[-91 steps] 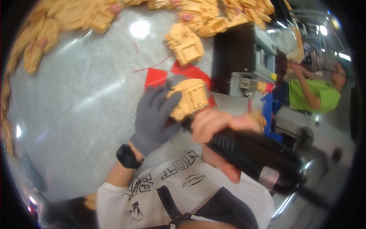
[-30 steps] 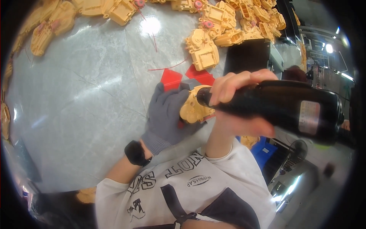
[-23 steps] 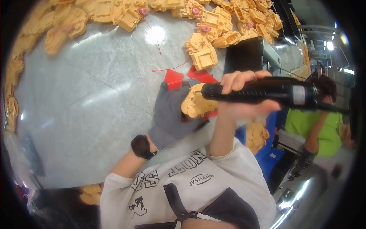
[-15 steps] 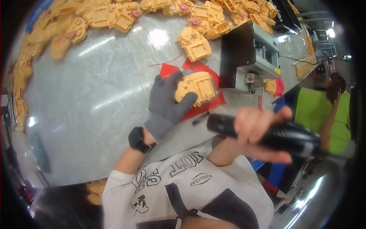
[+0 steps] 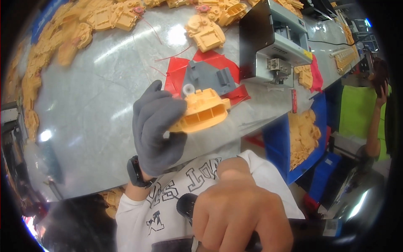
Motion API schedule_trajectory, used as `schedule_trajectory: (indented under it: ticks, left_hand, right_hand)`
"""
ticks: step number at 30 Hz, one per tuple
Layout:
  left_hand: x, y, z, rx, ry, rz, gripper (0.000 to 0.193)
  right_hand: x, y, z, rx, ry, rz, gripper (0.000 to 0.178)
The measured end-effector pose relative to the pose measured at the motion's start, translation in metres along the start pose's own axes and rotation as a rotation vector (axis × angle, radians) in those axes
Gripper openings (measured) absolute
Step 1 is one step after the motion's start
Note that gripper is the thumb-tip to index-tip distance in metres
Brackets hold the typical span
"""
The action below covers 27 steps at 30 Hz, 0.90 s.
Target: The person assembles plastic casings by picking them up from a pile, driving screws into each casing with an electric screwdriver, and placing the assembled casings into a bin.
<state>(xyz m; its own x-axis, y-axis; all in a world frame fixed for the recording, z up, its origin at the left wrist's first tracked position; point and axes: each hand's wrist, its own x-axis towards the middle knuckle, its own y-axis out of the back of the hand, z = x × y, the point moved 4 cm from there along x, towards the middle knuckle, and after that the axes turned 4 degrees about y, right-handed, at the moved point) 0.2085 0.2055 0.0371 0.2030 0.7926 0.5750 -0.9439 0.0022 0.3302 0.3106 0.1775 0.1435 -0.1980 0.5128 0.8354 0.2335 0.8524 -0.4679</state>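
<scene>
The yellow housing [image 5: 205,104] has lifted off the grey fixture [image 5: 209,78].

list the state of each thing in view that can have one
left hand: gloved, gripping the yellow housing
yellow housing: held up, tilted, slotted side facing the camera
right hand: bare, closed around the black tool
black tool: gripped; cannot tell if running
grey fixture: uncovered, red sheeting around it
blue bin: open-topped, holding yellow parts

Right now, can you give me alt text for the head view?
The gloved left hand holds a yellow housing over a grey table, near a grey fixture amid red sheeting; the bare right hand holds a black tool, lower down.
</scene>
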Motion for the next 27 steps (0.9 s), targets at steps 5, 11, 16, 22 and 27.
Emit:
schedule_trajectory:
  ticks: [5, 11, 16, 22, 27]
  left_hand:
    - [-0.015, -0.006, -0.002, 0.001, 0.123, -0.019, 0.053]
    - [-0.008, -0.022, -0.016, -0.329, 0.472, -0.017, 0.041]
    - [0.020, -0.056, -0.049, -0.149, 0.458, 0.023, 0.034]
    - [0.016, -0.054, -0.074, 0.276, 0.362, -0.197, 0.042]
    - [0.025, -0.062, -0.061, 0.324, 0.288, -0.164, 0.049]
  right_hand:
    - [0.000, 0.005, -0.004, 0.004, 0.030, 0.011, 0.007]
    - [-0.004, 0.011, -0.016, -0.004, -0.014, 0.099, 0.006]
    - [-0.014, 0.006, -0.018, -0.054, 0.013, 0.068, 0.004]
    - [-0.021, 0.041, -0.041, -0.196, -0.116, 0.051, 0.036]
    - [-0.015, 0.083, -0.070, -0.948, 0.101, 0.322, 0.074]
